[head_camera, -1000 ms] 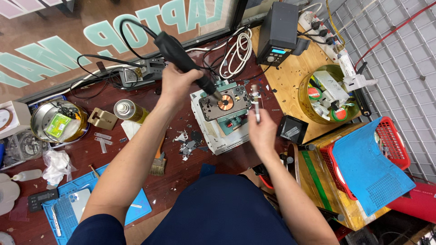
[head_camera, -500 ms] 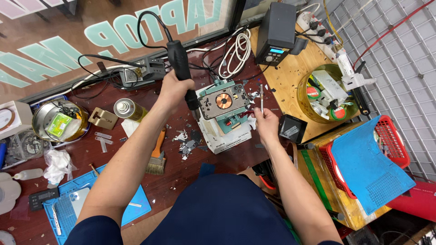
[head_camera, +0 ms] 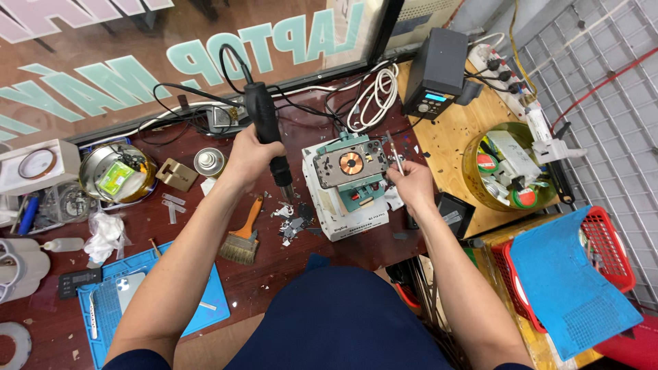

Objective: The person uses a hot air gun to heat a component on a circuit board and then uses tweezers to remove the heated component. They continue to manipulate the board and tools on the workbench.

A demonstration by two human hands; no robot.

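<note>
my left hand [head_camera: 250,154] grips the heat gun [head_camera: 269,137] tight; my right hand [head_camera: 410,183] pinches tweezers [head_camera: 395,152] at the phone [head_camera: 351,164]. best keep the nozzle off the coil, i judge.

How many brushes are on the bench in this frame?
1. A single brush with an orange handle lies on the dark red bench top, just left of the debris pile and below the left hand, which holds the black hot-air handpiece. Others could be hidden among the clutter.

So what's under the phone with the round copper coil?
The opened phone sits in a teal clamp frame on top of a white box. The phone and frame cover most of the box's top, so that part is hidden.
</note>
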